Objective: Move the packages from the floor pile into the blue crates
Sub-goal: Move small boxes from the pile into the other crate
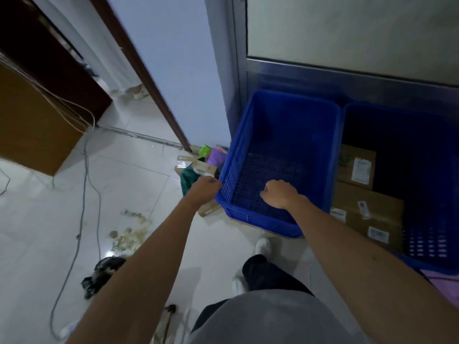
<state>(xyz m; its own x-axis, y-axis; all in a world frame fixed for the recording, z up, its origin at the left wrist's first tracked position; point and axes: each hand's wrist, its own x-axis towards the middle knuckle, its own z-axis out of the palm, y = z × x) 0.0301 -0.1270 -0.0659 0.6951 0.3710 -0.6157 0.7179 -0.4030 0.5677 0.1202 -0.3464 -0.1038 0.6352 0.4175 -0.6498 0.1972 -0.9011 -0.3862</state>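
Two bare hands at one empty blue crate [285, 135]; left hand [205, 191] curled shut over the crate's near-left corner rim, knuckles up, fingers wrapped out of sight on the rim's far side; right hand [280, 194] hangs inside the crate just past the near wall, fingers bent under in a loose fist (whether they grip the wall or pinch anything, cannot tell).

Crate's long axis runs away from the fingers toward the metal-framed door [347, 45]; open side up, mesh floor bare, and the near end seems to sit slightly raised off the tile floor [124, 194].

Second blue crate [427, 194] stands just right of the right hand, touching or nearly touching the first, same long axis away from the person; inside it, right of the right wrist, two cardboard boxes [367, 214] lie flat with white labels up, the far one smaller.

Floor pile of packages [198, 165] lies just beyond the left-hand fingers, against the crate's left wall and the corner of the wall: green bag, purple bag, flat tan parcels, partly hidden by the hand and crate.

Grey cables [84, 194] trail across the floor well left of the left hand; a dark crumpled bag [101, 274] lies beside the left forearm.
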